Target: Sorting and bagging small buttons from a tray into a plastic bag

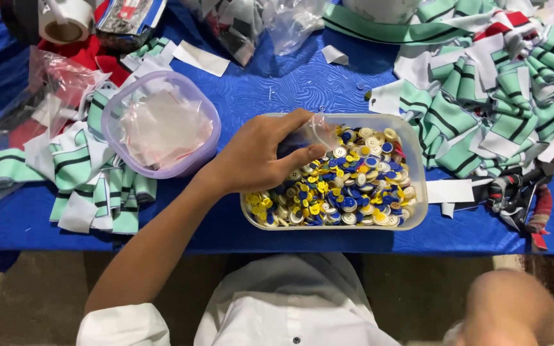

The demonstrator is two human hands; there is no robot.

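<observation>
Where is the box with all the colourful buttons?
In the head view, the clear plastic box of buttons sits on the blue table, just right of centre near the front edge. The left hand reaches into it, and a purple-lidded tub lies to its left.

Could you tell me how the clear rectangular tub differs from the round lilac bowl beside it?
The clear tub is rectangular and packed with yellow, blue and white buttons; the lilac bowl is rounded and holds only small clear plastic bags. The left hand reaches into the tub, pinching a small bag, while nothing touches the bowl. The tub sits near the table's front edge; the bowl lies further left, on striped fabric pieces. Both are open plastic containers.
</observation>
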